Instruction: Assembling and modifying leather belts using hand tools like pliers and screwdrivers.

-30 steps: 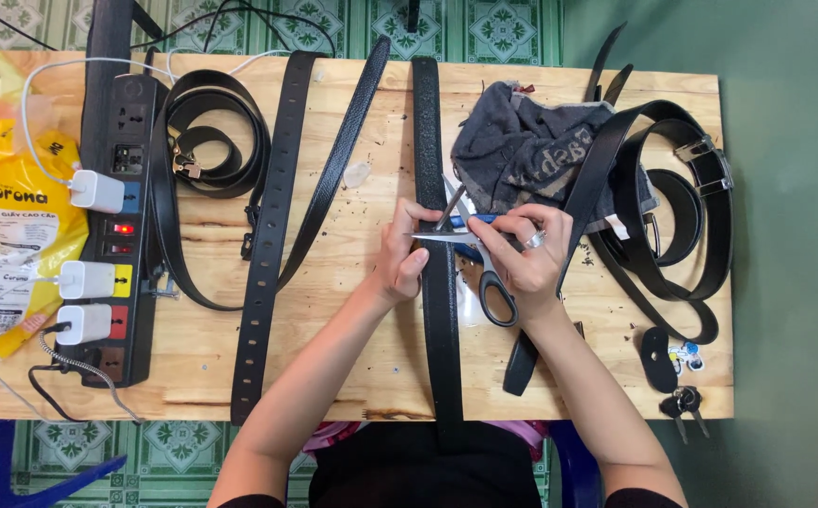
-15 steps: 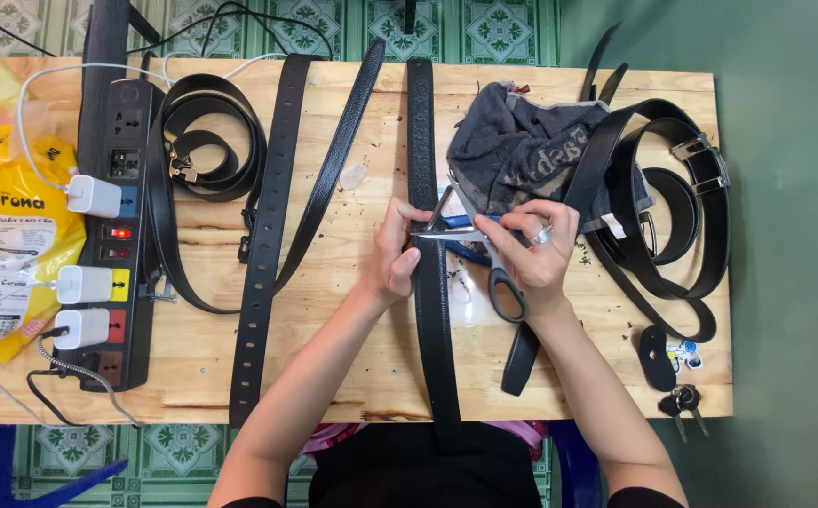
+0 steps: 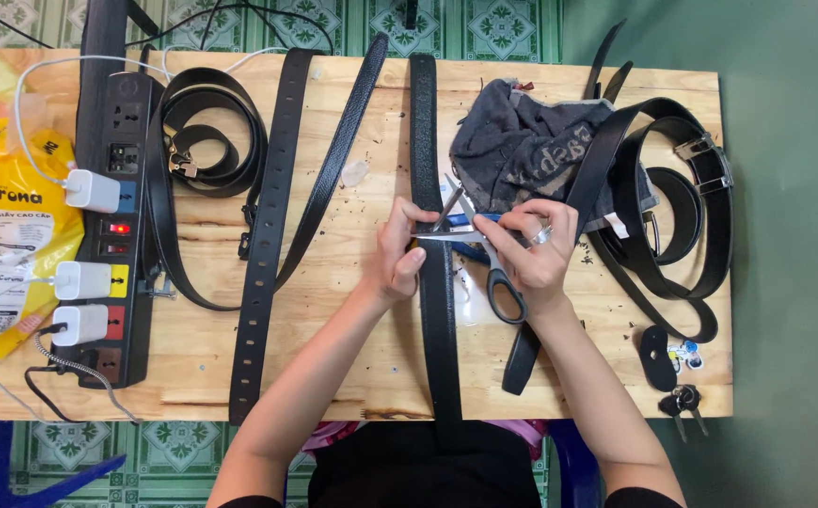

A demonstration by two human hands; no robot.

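- Black belt (image 3: 435, 310) laid straight from 12 to 6 o'clock down the middle of the table (image 3: 352, 376), near end hanging off the front edge.
- Left hand (image 3: 397, 252) pressing on the strap's 9 o'clock edge, fingers curled and pinching a thin metal tool (image 3: 446, 236) laid across the belt.
- Right hand (image 3: 533, 256) at 3 o'clock of the strap, fingers pressed together on the same tool's other end; ring on one finger.
- Black-handled scissors (image 3: 489, 259) lying open under the right hand, blades pointing to 11 o'clock.
- Best done, by the look of it: strap kept flat, tool square across it, both hands steady.
- Grey cloth (image 3: 522, 141) at 1 o'clock; coiled belts (image 3: 682, 216) at 3 o'clock; keys (image 3: 682, 403) at 4 o'clock.
- More straps (image 3: 263, 245) and a power strip (image 3: 108, 226) with chargers at 9 o'clock; yellow bag (image 3: 4, 226) beyond.
- Pale plywood top, speckled with scraps; green patterned floor tiles (image 3: 484, 19) around.
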